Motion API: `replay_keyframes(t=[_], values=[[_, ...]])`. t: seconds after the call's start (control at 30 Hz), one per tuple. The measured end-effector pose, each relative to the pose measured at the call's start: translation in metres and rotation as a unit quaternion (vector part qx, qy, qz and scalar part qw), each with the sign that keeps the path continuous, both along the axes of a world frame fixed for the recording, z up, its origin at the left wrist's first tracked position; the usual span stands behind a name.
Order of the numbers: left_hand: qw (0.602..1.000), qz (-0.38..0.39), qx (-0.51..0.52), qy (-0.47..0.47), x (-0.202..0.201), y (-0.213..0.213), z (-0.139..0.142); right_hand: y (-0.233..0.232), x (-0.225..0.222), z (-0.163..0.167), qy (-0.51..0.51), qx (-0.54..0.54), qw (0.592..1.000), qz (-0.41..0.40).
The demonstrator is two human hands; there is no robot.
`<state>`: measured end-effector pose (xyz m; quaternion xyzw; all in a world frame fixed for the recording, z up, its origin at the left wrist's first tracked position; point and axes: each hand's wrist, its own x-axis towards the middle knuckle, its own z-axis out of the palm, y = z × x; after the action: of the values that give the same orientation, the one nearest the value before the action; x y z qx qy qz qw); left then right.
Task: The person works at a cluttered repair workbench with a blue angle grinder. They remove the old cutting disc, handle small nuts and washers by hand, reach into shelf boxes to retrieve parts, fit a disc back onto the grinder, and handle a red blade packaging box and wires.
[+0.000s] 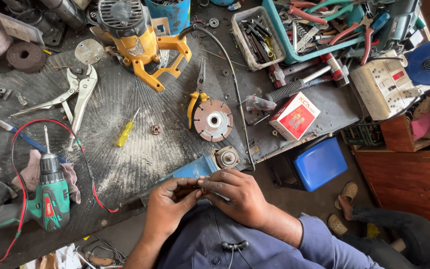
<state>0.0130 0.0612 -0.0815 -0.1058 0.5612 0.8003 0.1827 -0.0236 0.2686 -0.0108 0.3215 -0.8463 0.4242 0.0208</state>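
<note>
Both hands meet at 6 o'clock, just off the near edge of the workbench (125, 164). The left hand (167, 206) and the right hand (237, 192) have their fingertips pinched together on 1 small part (202, 189); it is too small and too covered to tell what it is. Both grips are nearly closed around it.

Just above the hands, at 12 o'clock from them, a blue angle grinder (205, 165) lies on the bench edge with its bare spindle facing up. Further toward 12 o'clock lie a worn cutting disc (213, 120) and yellow-handled pliers (196, 97), touching each other. At 9 o'clock a green cordless drill (48, 197) rests on a rag. A yellow screwdriver (125, 130) and locking pliers (73, 94) lie toward 10 o'clock, a red-and-white box (294, 115) toward 2 o'clock.
</note>
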Motion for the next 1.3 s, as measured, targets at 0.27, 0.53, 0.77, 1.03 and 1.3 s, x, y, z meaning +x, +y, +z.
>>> replay_keyframes(t=[0.27, 0.53, 0.77, 1.03, 1.3], values=[[0.972, 0.035, -0.163, 0.163, -0.003, 0.011, 0.047, 0.001, 0.008, -0.013, -0.034, -0.082, 0.996, -0.03], [0.936, 0.01, -0.225, 0.272, -0.007, 0.008, 0.073, 0.002, 0.019, -0.037, -0.063, -0.147, 0.984, -0.083], [0.928, -0.008, -0.249, 0.276, -0.01, 0.005, 0.076, 0.007, 0.02, -0.043, -0.061, -0.132, 0.986, -0.077], [0.915, -0.026, -0.273, 0.298, -0.011, -0.001, 0.081, 0.008, 0.015, -0.032, -0.083, -0.132, 0.987, -0.031], [0.894, -0.027, -0.327, 0.305, -0.011, 0.006, 0.083, 0.009, 0.012, -0.028, -0.059, -0.113, 0.992, -0.003]])
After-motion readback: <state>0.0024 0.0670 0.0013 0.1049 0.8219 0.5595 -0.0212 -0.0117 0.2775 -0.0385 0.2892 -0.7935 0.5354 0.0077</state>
